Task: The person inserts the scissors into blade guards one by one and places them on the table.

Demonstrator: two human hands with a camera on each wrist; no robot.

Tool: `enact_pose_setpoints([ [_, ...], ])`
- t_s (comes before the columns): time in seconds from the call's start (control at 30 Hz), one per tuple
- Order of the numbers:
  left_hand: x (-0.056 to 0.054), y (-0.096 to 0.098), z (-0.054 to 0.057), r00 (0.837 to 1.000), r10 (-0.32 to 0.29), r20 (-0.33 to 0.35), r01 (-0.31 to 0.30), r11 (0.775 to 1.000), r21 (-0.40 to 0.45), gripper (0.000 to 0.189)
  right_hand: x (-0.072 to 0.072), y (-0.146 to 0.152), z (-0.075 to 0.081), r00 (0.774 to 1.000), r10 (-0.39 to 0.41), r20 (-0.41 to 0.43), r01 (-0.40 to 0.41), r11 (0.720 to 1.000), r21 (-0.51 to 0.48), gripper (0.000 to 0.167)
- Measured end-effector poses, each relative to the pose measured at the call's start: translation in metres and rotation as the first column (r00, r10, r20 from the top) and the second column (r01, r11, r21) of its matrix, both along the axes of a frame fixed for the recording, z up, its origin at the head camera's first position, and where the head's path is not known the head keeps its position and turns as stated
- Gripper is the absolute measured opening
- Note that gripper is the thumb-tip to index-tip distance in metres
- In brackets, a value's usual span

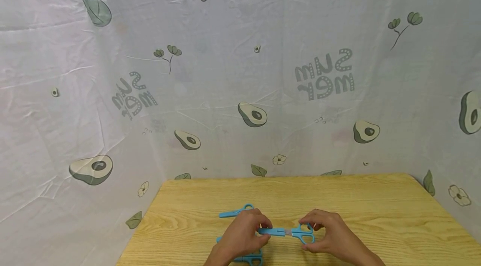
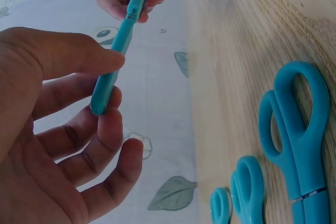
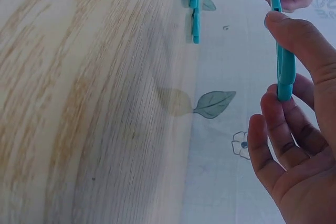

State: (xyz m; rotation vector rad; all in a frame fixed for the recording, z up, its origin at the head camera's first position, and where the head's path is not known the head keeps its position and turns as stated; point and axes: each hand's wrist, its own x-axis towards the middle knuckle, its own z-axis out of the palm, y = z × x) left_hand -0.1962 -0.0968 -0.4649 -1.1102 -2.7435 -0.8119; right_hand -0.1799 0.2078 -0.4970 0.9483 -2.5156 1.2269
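A pair of blue scissors is held level above the table between both hands. My left hand pinches the blue blade cover with thumb and fingers near its tip. At the other end my right hand grips the scissors' finger loops between thumb and fingertips. A short strip of bare metal blade shows between cover and handles. In the left wrist view, the cover lies between thumb and fingers, in line with the scissors.
More blue scissors lie on the wooden table: one pair beyond my left hand, others partly hidden under it, including one handle. The left wrist view shows a large pair close by. A patterned sheet hangs behind the table.
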Motion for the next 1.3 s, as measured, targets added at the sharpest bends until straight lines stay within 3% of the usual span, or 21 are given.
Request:
enact_pose_setpoints([
  [0.37,0.0002,0.0018,-0.0026,0.999,0.018,0.048,-0.018,1.000,0.014,0.011,-0.0010,-0.0008,-0.0023,0.999,0.010,0.047,-0.010,1.000,0.002,0.041],
  [0.93,0.0014,0.0022,-0.0031,0.999,0.006,0.047,-0.007,1.000,0.022,0.012,-0.0015,-0.0016,-0.0046,0.999,0.034,0.025,-0.033,0.999,-0.018,0.044],
  [1.3,0.0001,0.0012,-0.0036,0.997,0.009,0.083,-0.013,0.999,0.043,0.012,0.0005,-0.0022,-0.0064,1.000,0.028,0.014,-0.027,0.999,-0.036,0.042],
])
